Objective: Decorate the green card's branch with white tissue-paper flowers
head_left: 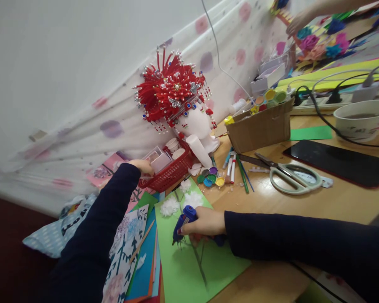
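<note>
My right hand (pixel 205 221) is wrapped round a blue hot glue gun (pixel 188 215). The gun's nozzle points down over a green sheet of paper (pixel 177 269). On that sheet are dark painted stems and several white fluffy paper flowers (pixel 169 206). My left hand (pixel 142 167) reaches out to the left end of a red plastic basket (pixel 169 173). Its fingers are blurred and partly hidden, so I cannot tell what they hold. White boxes (pixel 159 160) and paper cups (pixel 173 145) stand in the basket, close to that hand.
Coloured sheets (pixel 145 273) and a flower painting (pixel 123 248) lie under my left arm. Behind are a red beaded headdress (pixel 175 86) on a white foam head (pixel 197 124) and a cardboard box (pixel 260 128). Scissors (pixel 290 176), paint pots (pixel 210 179) and a phone (pixel 337 162) lie right. Another person's hand (pixel 300 23) shows far right.
</note>
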A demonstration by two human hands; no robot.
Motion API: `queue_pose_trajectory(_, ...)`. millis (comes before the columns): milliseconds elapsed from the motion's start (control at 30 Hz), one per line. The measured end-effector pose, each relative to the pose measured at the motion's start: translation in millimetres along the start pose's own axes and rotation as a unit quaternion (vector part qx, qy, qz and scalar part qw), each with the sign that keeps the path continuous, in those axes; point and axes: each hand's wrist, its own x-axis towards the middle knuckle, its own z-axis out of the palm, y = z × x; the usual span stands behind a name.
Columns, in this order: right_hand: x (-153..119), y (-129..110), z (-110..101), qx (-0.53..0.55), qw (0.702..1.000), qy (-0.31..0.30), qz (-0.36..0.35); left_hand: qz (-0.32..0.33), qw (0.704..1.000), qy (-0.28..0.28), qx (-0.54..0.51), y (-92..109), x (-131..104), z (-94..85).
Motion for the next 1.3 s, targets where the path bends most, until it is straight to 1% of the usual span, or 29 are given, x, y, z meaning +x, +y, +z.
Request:
queue_pose_trajectory(67, -0.4, 0.0, -0.1, -0.002, 1.0, -0.003, -0.007, -0.016, 0.999, -0.032, -0.006, -5.8, -7.8, -0.8)
queue_pose_trajectory(133, -1.2, -0.3, -0.1, -0.002, 1.0, -0.005, -0.017, -0.034, 0.998, -0.05, -0.019, -11.6, -14.5, 0.2)
queue_pose_trajectory(200, -2.0, -0.6, 0.1, -0.004, 1.0, 0.0, -0.02, -0.049, 0.997, -0.053, -0.038, -17.4, -20.5, 1.9)
queue_pose_trajectory(267, -2.6, -0.9, 0.5, -0.007, 1.0, 0.008, -0.015, -0.051, 0.996, -0.042, -0.057, -23.1, -26.2, 2.7)
queue_pose_trajectory(367, -2.7, -0.4, 1.2, -0.017, 1.0, 0.014, -0.015, -0.035, 0.997, 0.004, -0.069, -32.0, -35.3, -1.0)
queue_pose_trajectory(467, -2.3, 0.8, 1.5, -0.03, 0.999, 0.018, -0.021, -0.012, 0.998, 0.041, -0.052, -41.9, -48.1, -11.7)
queue_pose_trajectory(567, -3.6, 0.3, 1.2, -0.033, 0.999, 0.013, -0.019, 0.002, 0.999, 0.045, -0.01, -55.1, -70.7, -24.8)
queue_pose_trajectory(600, -4.5, -0.7, 1.0, -0.032, 0.999, 0.011, -0.019, 0.0, 0.999, 0.05, -0.001, -60.5, -81.1, -27.7)
queue_pose_trajectory(633, -5.7, -2.2, 0.9, -0.03, 0.999, 0.011, -0.022, -0.016, 0.998, 0.065, 0.003, -66.2, -92.8, -29.0)
queue_pose_trajectory(667, -6.8, -4.2, 0.9, -0.027, 0.999, 0.013, -0.026, -0.035, 0.994, 0.099, -0.003, -71.7, -105.5, -28.1)
queue_pose_trajectory(700, -8.0, -6.6, 1.3, -0.024, 0.999, 0.015, -0.03, -0.037, 0.992, 0.122, -0.011, -76.5, -118.6, -24.6)
queue_pose_trajectory(767, -9.7, -12.5, 3.0, -0.021, 0.999, 0.018, -0.034, -0.026, 0.987, 0.155, -0.036, -81.7, -144.3, -10.0)
queue_pose_trajectory(800, -10.3, -15.7, 4.4, -0.022, 0.999, 0.017, -0.037, -0.009, 0.977, 0.195, -0.09, -81.0, -155.7, 0.8)
queue_pose_trajectory(833, -10.8, -19.1, 6.1, -0.026, 0.999, 0.016, -0.039, 0.019, 0.96, 0.222, -0.173, -77.9, -165.5, 13.1)
queue_pose_trajectory(867, -11.2, -22.7, 8.1, -0.033, 0.999, 0.014, -0.039, 0.049, 0.933, 0.234, -0.269, -72.2, -173.6, 26.3)
queue_pose_trajectory(900, -11.6, -26.6, 10.1, -0.043, 0.998, 0.013, -0.039, 0.083, 0.895, 0.237, -0.369, -64.3, -179.7, 39.5)
queue_pose_trajectory(933, -12.1, -30.9, 12.1, -0.057, 0.998, 0.012, -0.037, 0.113, 0.841, 0.249, -0.467, -54.5, -184.4, 51.7)
queue_pose_trajectory(967, -12.5, -35.7, 13.9, -0.078, 0.996, 0.011, -0.034, 0.14, 0.797, 0.243, -0.535, -43.2, -187.8, 62.3)
queue_pose_trajectory(1000, -12.9, -41.2, 15.5, -0.107, 0.994, 0.012, -0.027, 0.166, 0.764, 0.24, -0.575, -31.0, -190.5, 70.7)
queue_pose_trajectory(1033, -13.2, -47.3, 16.8, -0.143, 0.989, 0.014, -0.022, 0.191, 0.746, 0.238, -0.592, -18.4, -192.9, 76.9)
queue_pose_trajectory(1067, -13.3, -54.0, 17.8, -0.183, 0.983, 0.017, -0.016, 0.21, 0.748, 0.233, -0.585, -6.1, -195.3, 81.0)
queue_pose_trajectory(1167, -11.7, -75.3, 19.8, -0.289, 0.957, 0.017, -0.005, 0.239, 0.77, 0.263, -0.53, 24.3, -202.0, 84.5)
queue_pose_trajectory(1233, -10.1, -88.0, 20.4, -0.331, 0.944, 0.008, 0.002, 0.274, 0.778, 0.267, -0.499, 36.2, -204.5, 84.3)
queue_pose_trajectory(1300, -9.3, -97.6, 20.6, -0.357, 0.934, 0.005, 0.008, 0.296, 0.777, 0.276, -0.481, 41.0, -204.3, 84.8)
